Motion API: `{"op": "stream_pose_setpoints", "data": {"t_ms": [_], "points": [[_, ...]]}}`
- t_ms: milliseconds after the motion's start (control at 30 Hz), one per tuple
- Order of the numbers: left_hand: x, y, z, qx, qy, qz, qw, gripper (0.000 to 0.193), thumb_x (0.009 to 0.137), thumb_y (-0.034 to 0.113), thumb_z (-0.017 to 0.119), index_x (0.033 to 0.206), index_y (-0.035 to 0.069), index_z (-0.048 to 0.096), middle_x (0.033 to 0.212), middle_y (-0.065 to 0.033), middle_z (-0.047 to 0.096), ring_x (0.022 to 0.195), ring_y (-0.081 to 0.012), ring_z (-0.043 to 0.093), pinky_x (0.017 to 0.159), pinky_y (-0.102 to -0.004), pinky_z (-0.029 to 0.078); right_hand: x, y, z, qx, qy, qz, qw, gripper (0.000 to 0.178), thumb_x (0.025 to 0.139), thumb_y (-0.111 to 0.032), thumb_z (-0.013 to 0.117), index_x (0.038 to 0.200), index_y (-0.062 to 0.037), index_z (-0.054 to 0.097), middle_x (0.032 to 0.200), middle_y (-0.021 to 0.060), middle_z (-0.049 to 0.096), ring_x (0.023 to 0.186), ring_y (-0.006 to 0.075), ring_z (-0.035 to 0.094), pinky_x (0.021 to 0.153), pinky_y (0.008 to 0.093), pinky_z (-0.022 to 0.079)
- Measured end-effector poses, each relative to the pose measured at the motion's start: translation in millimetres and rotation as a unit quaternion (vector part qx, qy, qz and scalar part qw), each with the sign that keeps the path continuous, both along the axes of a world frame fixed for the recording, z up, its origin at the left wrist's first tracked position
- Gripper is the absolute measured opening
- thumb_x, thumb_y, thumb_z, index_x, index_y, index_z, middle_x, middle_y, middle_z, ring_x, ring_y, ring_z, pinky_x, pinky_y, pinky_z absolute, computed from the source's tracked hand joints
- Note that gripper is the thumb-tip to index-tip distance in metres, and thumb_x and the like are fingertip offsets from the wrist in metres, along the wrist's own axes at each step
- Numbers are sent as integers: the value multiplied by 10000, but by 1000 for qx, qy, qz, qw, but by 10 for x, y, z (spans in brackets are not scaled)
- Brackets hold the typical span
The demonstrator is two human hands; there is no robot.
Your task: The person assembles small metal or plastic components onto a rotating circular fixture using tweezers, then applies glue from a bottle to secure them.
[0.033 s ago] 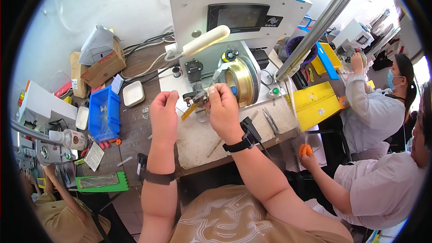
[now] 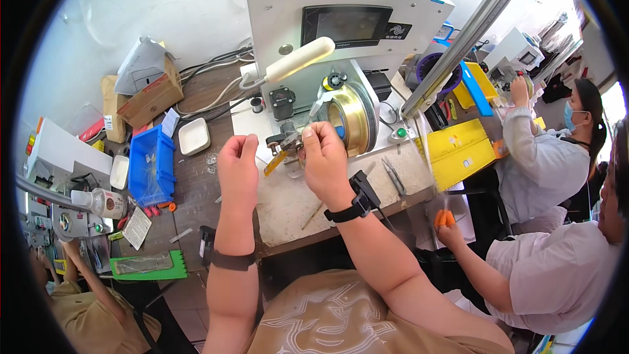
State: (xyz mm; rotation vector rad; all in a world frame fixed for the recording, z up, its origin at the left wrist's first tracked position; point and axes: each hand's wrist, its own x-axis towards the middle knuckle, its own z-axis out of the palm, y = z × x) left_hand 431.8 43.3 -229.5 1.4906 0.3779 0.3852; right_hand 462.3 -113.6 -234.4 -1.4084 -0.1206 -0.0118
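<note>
My left hand is raised above the bench with thumb and fingers pressed together; whatever it may pinch is too small to make out. To its right, my right hand is closed in a pinch at the small metal fittings of a white machine, and its fingers hide what they grip. Between the hands a yellow strip-like piece slants down from the fittings. A large gold-coloured wheel stands just beyond my right hand. Over the fittings reaches a pale lamp-like arm.
Pliers-like tool lies on the work mat, right of my hands. Leftward sit a white dish, a blue bin and a bottle. A metal post rises at right, near yellow trays and two seated people.
</note>
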Motion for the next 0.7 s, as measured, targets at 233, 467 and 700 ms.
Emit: {"op": "stream_pose_setpoints", "data": {"t_ms": [233,467,700], "points": [[-384,-110,-35,370,26,15,929,253,929,182,690,1015,-52,734,898,-205,729,785,-309,715,755,-383,541,23,-8,-81,-43,-41,-29,998,172,1073,-182,553,989,-33,566,794,-7,555,704,67,506,642,253,460],[-443,-392,-231,489,15,-25,872,312,915,228,704,1095,-21,759,908,-236,732,695,-345,708,690,-397,549,11,-5,-77,20,-2,2,1000,155,1077,-184,554,1006,-48,578,843,-9,572,722,62,522,664,223,458],[-409,-278,-197,330,61,-52,941,298,952,221,652,1088,-27,744,845,-236,712,712,-360,701,690,-414,541,-8,56,-124,177,36,-17,983,153,1070,-169,539,1013,-42,602,855,18,611,726,95,556,705,248,477]]}}
